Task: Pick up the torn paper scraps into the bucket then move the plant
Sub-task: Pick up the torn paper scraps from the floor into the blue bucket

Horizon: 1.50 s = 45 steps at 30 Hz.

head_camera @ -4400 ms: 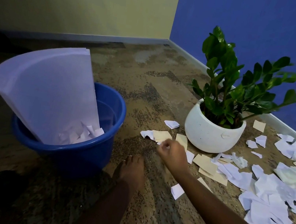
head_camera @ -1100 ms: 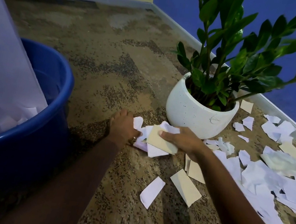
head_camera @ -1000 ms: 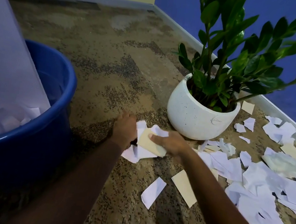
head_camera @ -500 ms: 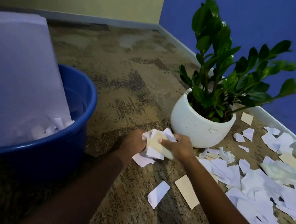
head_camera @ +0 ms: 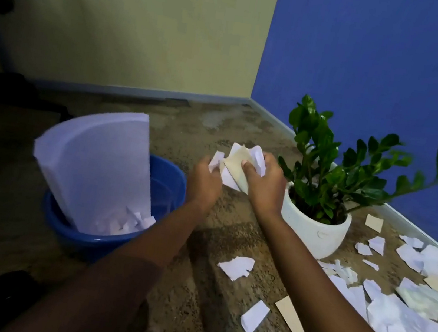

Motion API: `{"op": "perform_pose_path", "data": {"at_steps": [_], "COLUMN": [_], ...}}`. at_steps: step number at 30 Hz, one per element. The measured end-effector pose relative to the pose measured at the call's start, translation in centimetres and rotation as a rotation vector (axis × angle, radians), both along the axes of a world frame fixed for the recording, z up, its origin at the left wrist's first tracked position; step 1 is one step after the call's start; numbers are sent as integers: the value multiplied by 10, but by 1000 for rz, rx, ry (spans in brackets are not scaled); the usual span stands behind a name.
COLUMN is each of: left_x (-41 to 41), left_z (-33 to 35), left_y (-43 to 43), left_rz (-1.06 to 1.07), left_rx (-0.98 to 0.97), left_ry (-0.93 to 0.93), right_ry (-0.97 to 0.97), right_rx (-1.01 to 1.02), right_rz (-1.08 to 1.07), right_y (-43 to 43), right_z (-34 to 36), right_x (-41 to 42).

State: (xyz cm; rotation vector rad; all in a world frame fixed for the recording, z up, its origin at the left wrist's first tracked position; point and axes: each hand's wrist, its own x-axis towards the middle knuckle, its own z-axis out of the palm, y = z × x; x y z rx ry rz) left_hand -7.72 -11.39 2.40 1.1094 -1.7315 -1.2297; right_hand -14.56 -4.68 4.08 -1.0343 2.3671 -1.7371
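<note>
**Torn paper scraps [head_camera: 236,165], white and cream: handling**

The bundle is at frame centre, raised off the speckled brown floor [head_camera: 189,317]. The left hand [head_camera: 205,181] and right hand [head_camera: 262,185] pinch it between them, fingers curled onto it from both sides. Judged light, limp and loose: pieces can slip out, so cup it on two sides. The blue plastic bucket [head_camera: 87,240] stands centre left, and the white-potted green plant [head_camera: 312,236] is just right. Loose scraps [head_camera: 400,315] litter the lower right.

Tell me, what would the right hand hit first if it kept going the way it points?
The right hand grips the scrap bundle; beyond that, probably only bare floor up to the yellow wall, right of the bucket. Depth is unclear.
</note>
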Motion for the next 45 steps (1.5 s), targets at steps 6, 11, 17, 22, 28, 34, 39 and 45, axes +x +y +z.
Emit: {"op": "perform_pose_path", "data": {"at_steps": [6, 11, 17, 22, 28, 34, 39, 45], "left_x": [61, 97, 103, 76, 30, -12, -23, -31], "left_z": [30, 20, 19, 22, -3, -66, -119, -150], "left_y": [-24, -41, -37, -12, 28, 54, 67, 68], "left_rz": [214, 355, 425, 180, -176, -481, -558, -601], "left_rx": [-181, 110, 33, -284, -572, -583, -426, -305], "left_ry": [-43, -215, -253, -228, -329, -662, -880, -953], "right_ry": [10, -23, -21, 80, 48, 71, -87, -287], "right_rx": [-117, 116, 318, 282, 465, 786, 1080, 1249], "right_rz": [153, 380, 504, 457, 366, 254, 216, 168], "right_y": [-32, -53, -57, -37, 19, 79, 112, 130], "right_z": [23, 4, -4, -1, -25, -89, -145, -191], "right_x": [68, 108, 105, 67, -2, -54, -69, -43]}}
